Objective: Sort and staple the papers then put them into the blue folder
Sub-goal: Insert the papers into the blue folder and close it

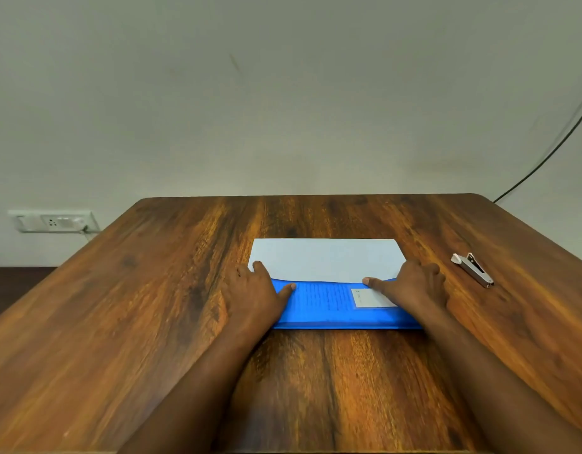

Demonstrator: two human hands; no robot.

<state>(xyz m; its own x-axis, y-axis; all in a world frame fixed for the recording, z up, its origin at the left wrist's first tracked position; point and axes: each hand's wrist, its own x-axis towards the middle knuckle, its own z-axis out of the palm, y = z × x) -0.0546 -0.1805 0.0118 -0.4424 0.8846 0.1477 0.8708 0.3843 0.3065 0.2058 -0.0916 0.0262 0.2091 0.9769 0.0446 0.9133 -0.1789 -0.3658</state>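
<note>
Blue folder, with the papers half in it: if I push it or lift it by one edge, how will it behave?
The blue folder looks thin and translucent, printed lines showing through, so it probably flexes and sags if lifted by one edge. It lies flat on the smooth wooden table, so a push likely slides it easily. The papers stick out from its far opening and may slip out if tilted.

A dark-grained wooden table (152, 306) with rounded far corners stands against a plain, pale wall (283, 93). Left of the table, low on the wall, sits a white socket plate (53, 221). Right of the table, a dark cable (551, 152) runs down the wall.
</note>
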